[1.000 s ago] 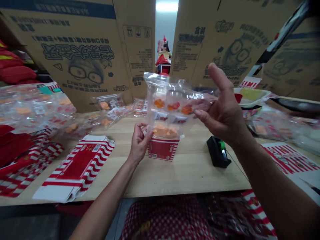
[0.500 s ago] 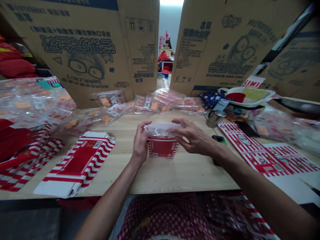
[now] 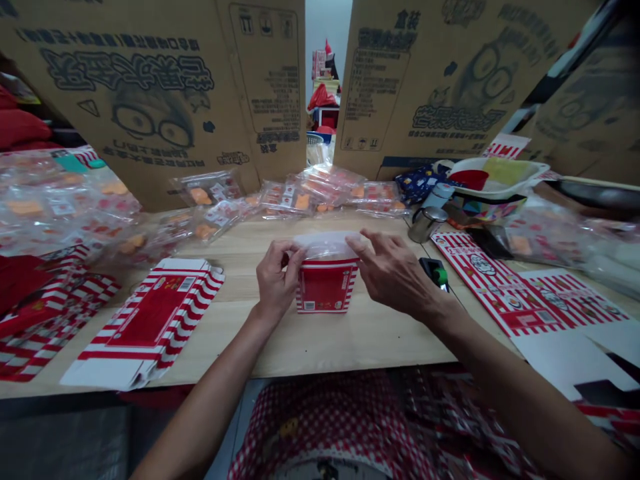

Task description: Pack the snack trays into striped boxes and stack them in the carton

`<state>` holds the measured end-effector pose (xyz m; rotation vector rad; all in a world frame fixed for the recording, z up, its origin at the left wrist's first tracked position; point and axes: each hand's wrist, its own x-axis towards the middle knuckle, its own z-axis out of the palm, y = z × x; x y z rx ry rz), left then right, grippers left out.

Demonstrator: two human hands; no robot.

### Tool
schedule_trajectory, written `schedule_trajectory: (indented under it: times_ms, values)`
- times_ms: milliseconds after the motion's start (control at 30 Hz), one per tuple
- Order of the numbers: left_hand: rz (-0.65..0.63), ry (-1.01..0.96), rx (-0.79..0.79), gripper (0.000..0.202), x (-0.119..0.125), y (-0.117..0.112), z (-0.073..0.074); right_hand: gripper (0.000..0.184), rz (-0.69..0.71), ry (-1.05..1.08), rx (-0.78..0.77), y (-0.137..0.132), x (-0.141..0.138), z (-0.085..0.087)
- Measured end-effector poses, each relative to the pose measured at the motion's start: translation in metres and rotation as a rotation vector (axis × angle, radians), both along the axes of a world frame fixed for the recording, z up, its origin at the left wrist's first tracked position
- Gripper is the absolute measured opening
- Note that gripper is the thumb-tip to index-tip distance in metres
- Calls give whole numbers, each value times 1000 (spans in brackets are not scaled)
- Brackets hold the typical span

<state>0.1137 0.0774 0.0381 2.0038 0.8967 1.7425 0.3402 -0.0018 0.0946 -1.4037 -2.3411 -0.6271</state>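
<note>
A small red-and-white striped box (image 3: 325,287) stands upright on the wooden table (image 3: 320,340), with clear plastic packets (image 3: 326,245) bulging from its open top. My left hand (image 3: 276,280) grips the box's upper left edge, fingers curled. From the right, my right hand (image 3: 395,273) reaches in, its fingertips pressing on the plastic at the top right of the box.
A stack of flat striped cartons (image 3: 150,320) lies at the left, more flat cartons (image 3: 525,293) at the right. Clear snack packets (image 3: 295,197) line the back. A metal cup (image 3: 425,223), a tape dispenser (image 3: 434,273) and big cardboard boxes (image 3: 150,100) surround the spot.
My right hand brought the raised packets down into the box and now presses them at the top. My left hand stayed on the box's left edge.
</note>
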Motion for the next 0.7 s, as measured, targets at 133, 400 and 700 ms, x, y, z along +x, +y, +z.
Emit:
schedule_trajectory:
  times_ms: [133, 400, 700]
  values:
    - [29, 199, 194, 4, -8, 4, 6, 46, -2, -68, 73, -1, -1, -1]
    - [-272, 598, 226, 16, -21, -5, -14, 46, -100, 108, -388, 18, 8, -17]
    - [-197, 364, 107, 10, -6, -14, 8, 65, -63, 807, -649, 5, 13, -37]
